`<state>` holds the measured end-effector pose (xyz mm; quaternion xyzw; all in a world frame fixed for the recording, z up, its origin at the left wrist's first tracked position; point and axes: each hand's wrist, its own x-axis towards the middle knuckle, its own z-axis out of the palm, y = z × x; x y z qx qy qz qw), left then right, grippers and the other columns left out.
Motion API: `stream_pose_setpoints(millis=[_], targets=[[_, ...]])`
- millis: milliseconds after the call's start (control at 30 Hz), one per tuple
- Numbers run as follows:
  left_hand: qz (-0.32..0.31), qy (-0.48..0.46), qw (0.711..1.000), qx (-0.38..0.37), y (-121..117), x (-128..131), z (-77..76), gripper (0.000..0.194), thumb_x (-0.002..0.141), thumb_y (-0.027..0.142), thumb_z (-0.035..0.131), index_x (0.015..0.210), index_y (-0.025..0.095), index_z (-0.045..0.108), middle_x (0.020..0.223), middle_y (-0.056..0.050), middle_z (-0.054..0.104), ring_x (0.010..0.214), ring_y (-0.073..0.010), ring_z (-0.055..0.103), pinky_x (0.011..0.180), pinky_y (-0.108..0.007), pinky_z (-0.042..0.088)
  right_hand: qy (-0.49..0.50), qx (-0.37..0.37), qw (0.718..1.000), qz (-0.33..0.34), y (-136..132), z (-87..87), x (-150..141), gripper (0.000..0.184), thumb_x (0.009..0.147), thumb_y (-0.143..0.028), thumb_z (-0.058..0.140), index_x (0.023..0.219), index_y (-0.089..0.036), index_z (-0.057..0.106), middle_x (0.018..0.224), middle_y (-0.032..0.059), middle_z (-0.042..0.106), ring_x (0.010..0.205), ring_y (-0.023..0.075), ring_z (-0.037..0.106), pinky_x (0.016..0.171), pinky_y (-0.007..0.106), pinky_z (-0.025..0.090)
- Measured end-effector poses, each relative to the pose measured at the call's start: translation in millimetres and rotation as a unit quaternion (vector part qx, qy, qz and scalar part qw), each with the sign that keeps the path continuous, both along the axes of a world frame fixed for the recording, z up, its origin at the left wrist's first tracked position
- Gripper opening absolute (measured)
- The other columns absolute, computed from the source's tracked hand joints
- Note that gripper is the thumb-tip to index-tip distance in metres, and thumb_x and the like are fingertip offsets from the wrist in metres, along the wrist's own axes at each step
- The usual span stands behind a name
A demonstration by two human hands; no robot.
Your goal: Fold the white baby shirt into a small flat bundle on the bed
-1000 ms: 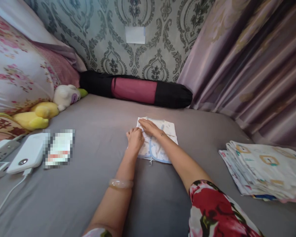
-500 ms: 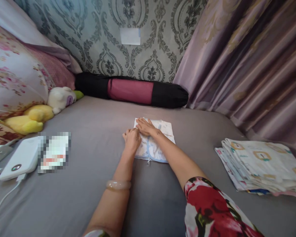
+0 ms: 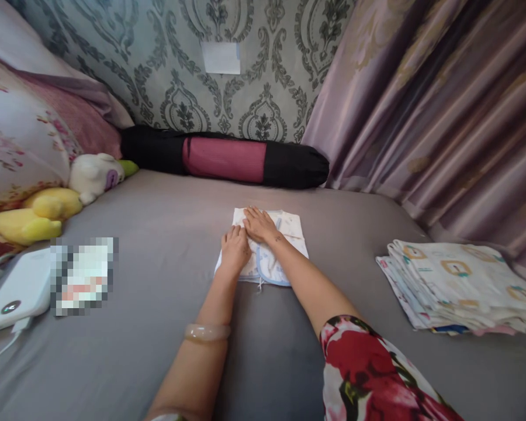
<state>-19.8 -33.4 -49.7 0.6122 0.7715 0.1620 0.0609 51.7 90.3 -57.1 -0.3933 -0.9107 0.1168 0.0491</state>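
A white baby shirt (image 3: pixel 284 275) with blue edging, a faint print and thin ties lies on the grey bed sheet in front of me. My left hand (image 3: pixel 235 250) rests on its left side, fingers extended forward over the cloth. White fabric sticks out to the left beneath that wrist. Close beside it, my right hand (image 3: pixel 259 224) lies flat near the shirt's upper middle, with the fingers pointing up and left. Both hands cover part of the shirt's left half.
Right of me is a stack of folded printed cloths (image 3: pixel 460 286). On the left are a white power bank (image 3: pixel 24 286) with a cable, a blurred packet (image 3: pixel 85 275) and plush toys (image 3: pixel 94 178). A black and pink roll bag (image 3: pixel 223 159) lies along the wall.
My left hand has gone from curled at the shirt's left edge to laid out on the cloth. Fabric now extends farther left under it. The right hand stays flat; the view has shifted slightly.
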Motion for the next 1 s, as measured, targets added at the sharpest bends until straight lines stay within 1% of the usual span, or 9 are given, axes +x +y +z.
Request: stream_pose_setpoints(millis=[200,367,467,567,667,833,1000], targets=[[0.0,-0.01,1.0,-0.004,-2,1,4.6,0.042,0.092,0.015,0.036,0.131,0.016,0.05,0.149,-0.016,0.046,0.142,-0.0288,0.035,0.112,-0.052,0.032,0.015,-0.016,1.0,-0.009,0,6.8,4,0.056,0.101,-0.035,0.023,0.152,-0.014,0.031,0.161,0.0071,0.027,0.149,0.0208,0.02,0.121,0.045,0.013],[0.008,-0.009,1.0,0.001,-1,3,2.8,0.039,0.097,0.03,0.039,0.132,0.017,0.049,0.148,-0.016,0.046,0.142,-0.029,0.035,0.111,-0.053,0.032,0.034,0.029,0.996,-0.072,-7,14.6,19,0.054,0.102,-0.036,0.025,0.152,-0.016,0.033,0.161,0.0092,0.025,0.15,0.0224,0.015,0.121,0.05,0.006],[0.011,-0.002,1.0,0.0,2,4,-1.2,0.043,0.098,0.04,0.035,0.132,0.017,0.05,0.148,-0.017,0.046,0.143,-0.0302,0.033,0.112,-0.054,0.03,0.024,0.032,0.994,-0.105,-15,14.0,27,0.054,0.103,-0.04,0.024,0.151,-0.018,0.034,0.161,0.0104,0.025,0.149,0.0252,0.016,0.12,0.053,0.008],[0.014,-0.003,1.0,-0.015,4,5,-4.9,0.05,0.099,0.045,0.03,0.135,0.016,0.049,0.152,-0.017,0.042,0.145,-0.0313,0.03,0.114,-0.057,0.027,0.016,0.028,0.992,-0.12,-19,9.6,29,0.053,0.103,-0.04,0.023,0.15,-0.02,0.037,0.159,0.0101,0.031,0.147,0.0255,0.022,0.119,0.054,0.012],[0.008,-0.003,0.999,-0.034,5,5,-6.1,0.056,0.098,0.047,0.03,0.14,0.013,0.044,0.156,-0.018,0.035,0.147,-0.0322,0.025,0.115,-0.058,0.023,0.02,0.035,0.992,-0.123,-19,5.0,29,0.052,0.102,-0.038,0.024,0.149,-0.02,0.038,0.158,0.0096,0.033,0.147,0.0251,0.023,0.119,0.053,0.013],[-0.003,0.007,0.998,-0.058,3,4,-4.7,0.06,0.096,0.046,0.037,0.145,0.012,0.039,0.159,-0.019,0.029,0.149,-0.034,0.019,0.117,-0.058,0.018,0.029,0.037,0.991,-0.126,-17,2.5,27,0.052,0.102,-0.038,0.024,0.149,-0.021,0.039,0.158,0.0091,0.032,0.147,0.0249,0.023,0.119,0.054,0.012],[-0.003,0.01,0.998,-0.055,2,5,-4.1,0.059,0.095,0.045,0.039,0.144,0.013,0.04,0.158,-0.019,0.03,0.148,-0.034,0.02,0.117,-0.058,0.019,0.034,-0.025,0.992,-0.122,-10,10.0,34,0.056,0.102,-0.04,0.017,0.152,-0.019,0.034,0.161,0.0089,0.027,0.149,0.0224,0.019,0.12,0.05,0.011]])
